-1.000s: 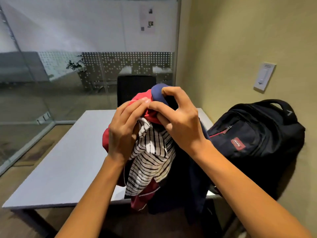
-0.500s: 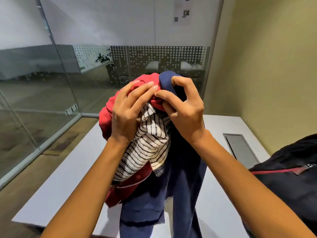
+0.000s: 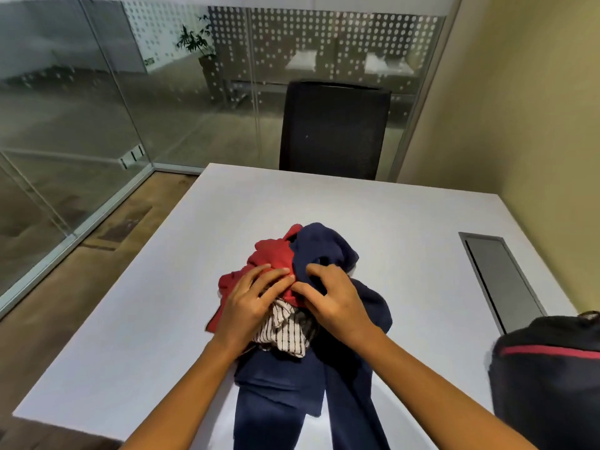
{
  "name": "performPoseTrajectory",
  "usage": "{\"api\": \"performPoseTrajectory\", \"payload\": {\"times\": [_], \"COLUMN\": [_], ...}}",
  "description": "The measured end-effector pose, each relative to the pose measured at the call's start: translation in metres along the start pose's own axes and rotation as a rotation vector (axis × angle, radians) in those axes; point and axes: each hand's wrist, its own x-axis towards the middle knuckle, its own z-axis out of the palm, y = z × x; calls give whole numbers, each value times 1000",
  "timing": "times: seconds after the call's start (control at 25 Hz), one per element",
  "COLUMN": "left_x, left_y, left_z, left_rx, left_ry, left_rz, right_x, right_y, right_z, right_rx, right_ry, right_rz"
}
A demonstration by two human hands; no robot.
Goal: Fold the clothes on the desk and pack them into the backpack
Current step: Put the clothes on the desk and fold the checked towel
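On the white surface [image 3: 162, 319] a crumpled heap of red, navy and striped clothes [image 3: 292, 306] lies unfolded, left hand [image 3: 250, 306] and right hand [image 3: 334, 306] clutching it; black backpack [image 3: 545, 368] nearby, nothing packed apparently.

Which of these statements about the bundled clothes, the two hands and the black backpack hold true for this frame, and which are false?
1. The heap of red, navy and black-and-white striped clothes rests on the pale grey desk. True.
2. Both the left hand and the right hand are on the heap. True.
3. The black backpack with the red trim lies at the desk's far left corner. False: it sits at the near right edge of the view.
4. The clothes are already folded into a flat stack. False: they are a crumpled bundle, with navy fabric hanging over the near edge.
5. A black mesh office chair stands beyond the desk's far edge. True.
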Motion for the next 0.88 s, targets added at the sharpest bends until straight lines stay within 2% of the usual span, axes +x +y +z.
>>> {"api": "performPoseTrajectory", "payload": {"times": [0.08, 0.12, 0.24, 0.4, 0.56, 0.76, 0.88], "left_x": [-23, -33, -43, -45, -48, -51, -50], "left_y": [-10, -10, 0, 21, 24, 6, -7], "left_z": [16, 21, 32, 41, 63, 77, 79], "left_rx": [20, 8, -106, -110, 49, 259, 272], "left_ry": [-187, -273, -435, -455, -494, -572, -579], "left_rz": [10, 16, -54, -165, -310, -336, -452], "right_x": [-23, -36, -77, -104, -106, -97, -80], "right_y": [20, 26, 42, 46, 48, 59, 64], "right_z": [27, 36, 48, 44, 57, 85, 101], "right_rx": [-106, -120, -151, -143, -93, -82, -59], "right_ry": [-85, -163, -202, -293, -459, -624, -678], "right_rz": [-135, -108, 41, 299, 522, 504, 463]}}
